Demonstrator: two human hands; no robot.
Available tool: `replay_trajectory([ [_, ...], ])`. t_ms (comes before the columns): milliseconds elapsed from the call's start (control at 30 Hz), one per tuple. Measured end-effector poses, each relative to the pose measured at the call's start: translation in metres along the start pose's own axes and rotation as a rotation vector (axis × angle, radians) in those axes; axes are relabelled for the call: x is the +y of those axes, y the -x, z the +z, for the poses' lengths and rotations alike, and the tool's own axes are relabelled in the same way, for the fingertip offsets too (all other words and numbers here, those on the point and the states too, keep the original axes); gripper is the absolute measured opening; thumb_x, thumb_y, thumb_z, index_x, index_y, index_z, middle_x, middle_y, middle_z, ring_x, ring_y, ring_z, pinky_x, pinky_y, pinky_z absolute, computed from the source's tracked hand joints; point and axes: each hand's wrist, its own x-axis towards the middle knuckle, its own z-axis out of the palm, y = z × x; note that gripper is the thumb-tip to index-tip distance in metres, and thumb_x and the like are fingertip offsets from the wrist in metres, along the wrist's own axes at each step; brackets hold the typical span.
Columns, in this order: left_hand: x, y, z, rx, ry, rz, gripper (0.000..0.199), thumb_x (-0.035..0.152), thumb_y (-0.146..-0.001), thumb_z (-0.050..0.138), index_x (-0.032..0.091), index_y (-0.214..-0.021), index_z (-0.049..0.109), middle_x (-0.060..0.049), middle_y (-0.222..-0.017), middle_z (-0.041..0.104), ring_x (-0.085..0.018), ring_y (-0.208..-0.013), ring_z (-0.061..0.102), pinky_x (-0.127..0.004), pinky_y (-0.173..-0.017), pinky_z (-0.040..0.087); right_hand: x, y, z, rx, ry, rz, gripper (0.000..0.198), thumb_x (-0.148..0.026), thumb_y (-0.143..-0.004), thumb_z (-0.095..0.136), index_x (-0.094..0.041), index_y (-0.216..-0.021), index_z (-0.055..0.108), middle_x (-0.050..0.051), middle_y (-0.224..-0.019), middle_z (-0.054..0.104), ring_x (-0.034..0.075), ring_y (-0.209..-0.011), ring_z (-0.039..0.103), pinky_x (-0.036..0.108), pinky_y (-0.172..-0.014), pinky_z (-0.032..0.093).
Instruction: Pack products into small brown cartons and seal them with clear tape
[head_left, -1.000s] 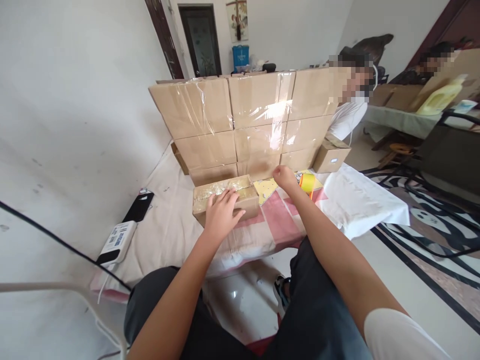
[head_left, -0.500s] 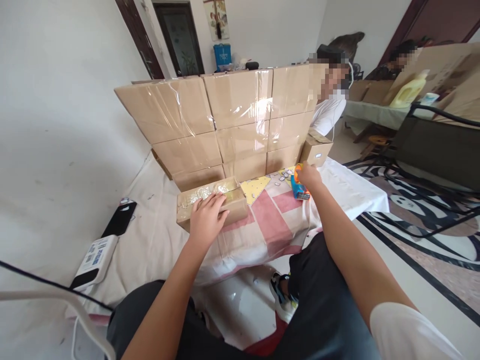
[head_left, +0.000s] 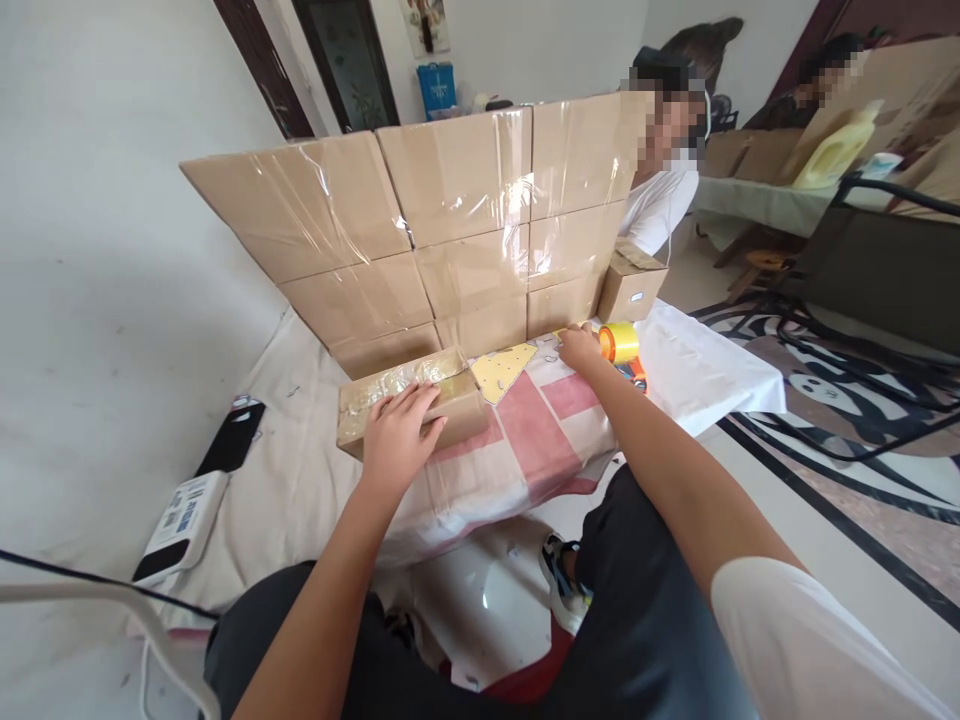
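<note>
My left hand [head_left: 401, 428] lies on top of a long cardboard box [head_left: 461, 415], its fingers spread flat over the clear tape on the lid. My right hand [head_left: 581, 350] is at the tabletop by the foot of the box wall, among small white labels [head_left: 553, 352]. Its fingers are bent and drawn together, and their tips are too hidden to show what is in them. Just to the right of that hand stands a tape dispenser [head_left: 634, 372] with a yellow roll of tape [head_left: 621, 343], apart from the fingers.
Stacked taped cardboard boxes [head_left: 472, 200] form a wall across the table. A small box [head_left: 632, 283] with a label stands at its right end. A person in a white sleeve [head_left: 664, 205] is behind it. A black phone [head_left: 231, 438] and a white device [head_left: 182, 527] lie at left.
My right hand has let go of the tape dispenser and moved left to the labels. My left hand stays on the box. The view has shifted slightly.
</note>
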Motion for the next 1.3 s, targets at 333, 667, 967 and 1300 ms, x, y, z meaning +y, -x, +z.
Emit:
replay_trajectory([
  [333, -0.001, 0.001, -0.001, -0.019, 0.002, 0.002, 0.034, 0.029, -0.094, 0.056, 0.026, -0.128, 0.061, -0.006, -0.139, 0.065, -0.030, -0.135, 0.055, -0.047, -0.107, 0.036, 0.014, -0.005, 0.011, 0.084, -0.204, 0.128, 0.030, -0.011, -0.087, 0.051, -0.012, -0.105, 0.074, 0.021, -0.111, 0.068, 0.029, -0.106, 0.060, 0.039, -0.091, 0.046],
  [667, -0.003, 0.001, 0.002, -0.009, -0.033, 0.007, 0.035, 0.030, -0.095, 0.055, 0.026, -0.129, 0.060, -0.006, -0.139, 0.065, -0.028, -0.134, 0.056, -0.046, -0.105, 0.040, 0.021, 0.003, 0.003, -0.044, -0.433, 0.020, 0.031, -0.007, -0.083, 0.054, -0.014, -0.105, 0.075, 0.006, -0.090, 0.077, 0.011, -0.070, 0.067, 0.019, -0.064, 0.048],
  [967, -0.004, 0.002, 0.003, 0.018, -0.065, 0.027, 0.033, 0.031, -0.095, 0.058, 0.026, -0.128, 0.060, -0.005, -0.137, 0.067, -0.028, -0.133, 0.057, -0.046, -0.103, 0.041, 0.022, 0.010, 0.011, -0.147, -0.227, -0.092, 0.055, 0.003, -0.075, 0.062, -0.015, -0.126, 0.070, 0.015, -0.139, 0.062, 0.027, -0.130, 0.055, 0.031, -0.105, 0.044],
  [1300, -0.011, 0.001, 0.006, 0.038, -0.051, 0.064, 0.035, 0.032, -0.094, 0.060, 0.024, -0.128, 0.061, -0.007, -0.135, 0.068, -0.029, -0.131, 0.059, -0.046, -0.101, 0.043, 0.018, 0.008, 0.006, -0.163, -0.068, -0.013, 0.025, -0.024, -0.096, 0.059, -0.012, -0.115, 0.070, 0.016, -0.123, 0.067, 0.028, -0.115, 0.063, 0.044, -0.099, 0.051],
])
